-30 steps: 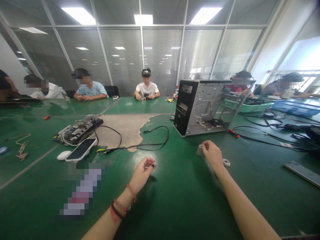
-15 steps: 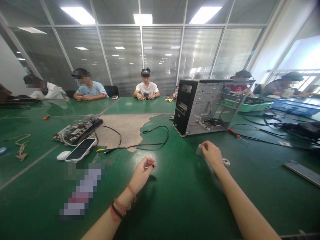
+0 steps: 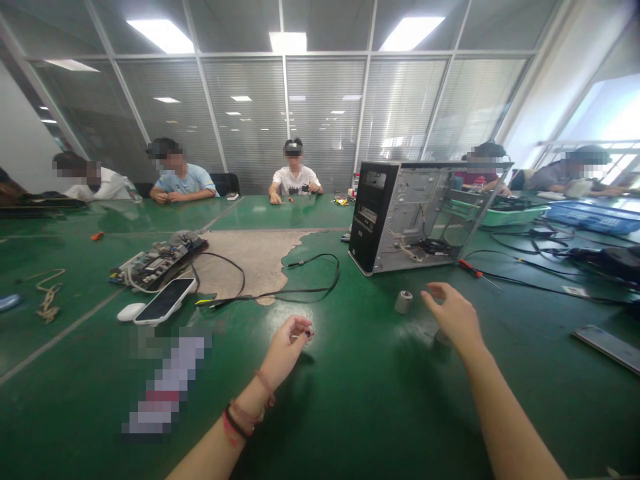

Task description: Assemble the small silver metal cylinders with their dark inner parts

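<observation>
Small grey cylinder (image 3: 403, 303) near my open right hand (image 3: 457, 317)
The cylinder stands upright, left of my widely spread fingers; it looks stiff, smooth and fairly heavy, best gripped round its sides. My left hand (image 3: 287, 343) pinches a small dark piece (image 3: 309, 334), probably light, easiest by its edges. The open computer case (image 3: 371, 223) contains cables; the far-right green basket (image 3: 515, 215), dark items I can't identify.

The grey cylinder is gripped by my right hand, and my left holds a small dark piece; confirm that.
No: in the head view, the grey cylinder stands apart from your right hand. Your left hand holds a small dark piece.
</observation>
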The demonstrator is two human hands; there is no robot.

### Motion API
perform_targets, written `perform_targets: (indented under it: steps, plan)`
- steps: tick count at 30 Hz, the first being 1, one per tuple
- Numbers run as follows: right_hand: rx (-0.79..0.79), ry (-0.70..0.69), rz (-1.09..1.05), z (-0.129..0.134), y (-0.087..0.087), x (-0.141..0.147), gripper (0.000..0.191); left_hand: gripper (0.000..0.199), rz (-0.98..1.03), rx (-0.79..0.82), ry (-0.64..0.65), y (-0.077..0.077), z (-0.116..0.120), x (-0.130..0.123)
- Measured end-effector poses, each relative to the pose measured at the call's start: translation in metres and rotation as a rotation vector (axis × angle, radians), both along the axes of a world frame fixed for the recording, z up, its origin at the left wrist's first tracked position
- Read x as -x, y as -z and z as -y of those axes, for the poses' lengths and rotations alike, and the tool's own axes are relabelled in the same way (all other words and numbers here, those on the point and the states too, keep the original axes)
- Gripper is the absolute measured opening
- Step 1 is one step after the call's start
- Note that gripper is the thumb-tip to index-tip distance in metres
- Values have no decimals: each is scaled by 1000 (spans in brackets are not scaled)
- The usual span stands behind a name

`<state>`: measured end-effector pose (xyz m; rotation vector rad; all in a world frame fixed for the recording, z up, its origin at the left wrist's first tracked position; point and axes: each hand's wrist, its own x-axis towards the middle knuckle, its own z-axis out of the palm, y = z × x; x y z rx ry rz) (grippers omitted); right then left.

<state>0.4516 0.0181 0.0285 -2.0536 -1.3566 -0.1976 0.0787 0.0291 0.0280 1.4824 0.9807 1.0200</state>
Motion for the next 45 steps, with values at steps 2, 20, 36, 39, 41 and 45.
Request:
perform_targets:
  steps: [2, 20, 36, 39, 41, 45]
  plan:
    - [63, -7, 45, 15, 1, -8, 39, 15, -4, -4, 2, -1, 0, 0]
    - [113, 30, 45, 63, 70, -21, 56, 13, -30, -34, 5, 6, 0, 2]
    - [-49, -41, -198, 51, 55, -6, 50, 11, -74, -63, 9, 3, 3, 2]
    - [-96, -138, -367, 44, 36, 17, 51, 9, -83, -57, 6, 3, 4, 2]
    - [-125, -235, -455, 36, 23, 38, 51, 9, -90, -51, -2, 3, 4, 2]
    - [-136, -526, -648, 16, -3, 88, 51, 9, -80, -38, -19, 3, 2, 3]
